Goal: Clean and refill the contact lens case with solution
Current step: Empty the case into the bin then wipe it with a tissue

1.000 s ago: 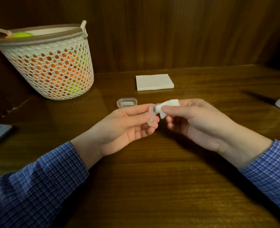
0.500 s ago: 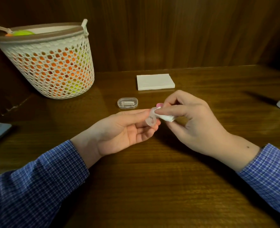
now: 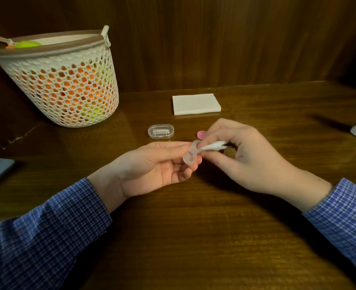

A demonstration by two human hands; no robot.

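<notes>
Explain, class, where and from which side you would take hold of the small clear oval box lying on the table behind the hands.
Grip the small clear oval box across its two long sides, coming from above. It lies flat on the table with its long axis left to right, so the narrow span suits a thumb-and-finger pinch. Its rounded ends would probably slip. Both hands are busy now.

At frame centre, the left hand [image 3: 152,164] pinches a clear lens case [image 3: 190,156]; the right hand [image 3: 246,155] presses twisted tissue [image 3: 212,146] into it.
</notes>
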